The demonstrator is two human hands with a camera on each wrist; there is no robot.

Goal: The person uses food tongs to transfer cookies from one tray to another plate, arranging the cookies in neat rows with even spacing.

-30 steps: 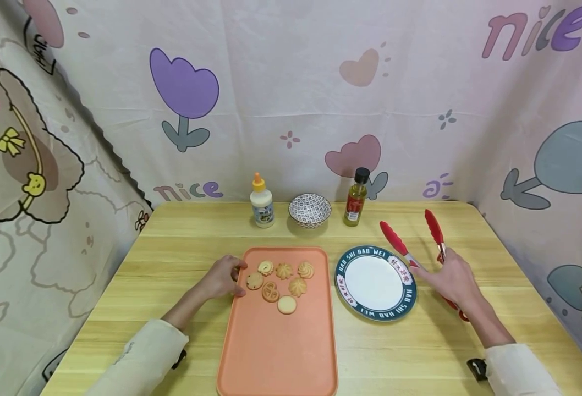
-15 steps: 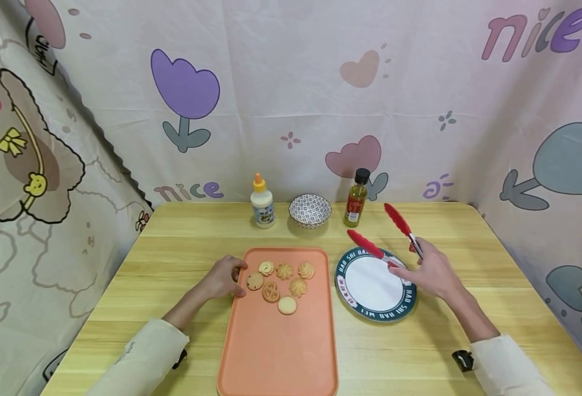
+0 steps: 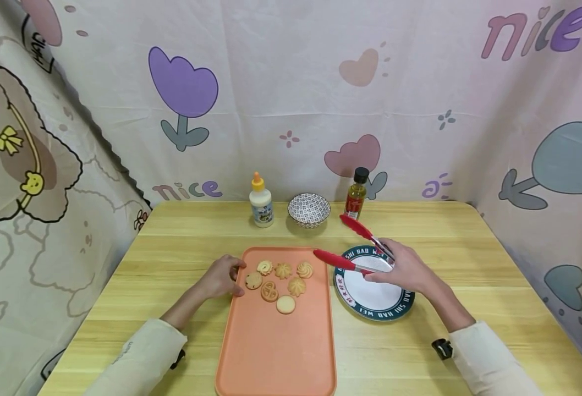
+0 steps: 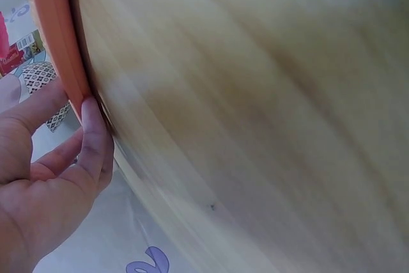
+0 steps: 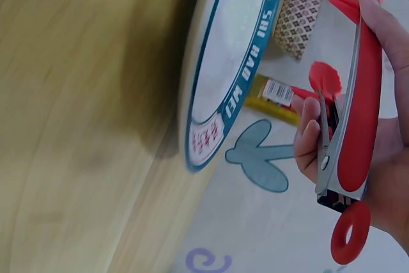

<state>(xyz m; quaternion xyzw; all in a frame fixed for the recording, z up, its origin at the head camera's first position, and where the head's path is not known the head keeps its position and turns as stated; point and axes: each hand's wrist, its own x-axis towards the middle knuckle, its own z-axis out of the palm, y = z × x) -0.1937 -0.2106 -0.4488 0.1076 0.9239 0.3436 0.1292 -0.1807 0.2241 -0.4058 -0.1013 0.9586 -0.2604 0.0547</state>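
In the head view my left hand [image 3: 223, 276] holds the left edge of an orange tray [image 3: 277, 355]. In the left wrist view the thumb and fingers pinch the tray's rim [image 4: 56, 36]. Several cookies [image 3: 296, 286] lie on the far half of the tray, one of them pretzel-shaped [image 3: 269, 292]. My right hand [image 3: 406, 268] grips red-and-silver tongs [image 3: 334, 259], whose arms are spread apart. One red tip hangs over the tray's right edge near the swirl cookie [image 3: 305, 269]; nothing is between the tips. Below the tongs sits a white plate with a dark green rim [image 3: 384, 315].
At the back of the wooden table [image 3: 187, 231] stand a white squeeze bottle with an orange cap [image 3: 262, 208], a small patterned bowl [image 3: 309, 210] and a black-capped bottle of yellow liquid [image 3: 356, 193]. A printed curtain [image 3: 271, 82] hangs behind.
My right hand has carried the tongs leftward from the plate's right side, across the plate, to the tray's right edge. My left hand has stayed on the tray.
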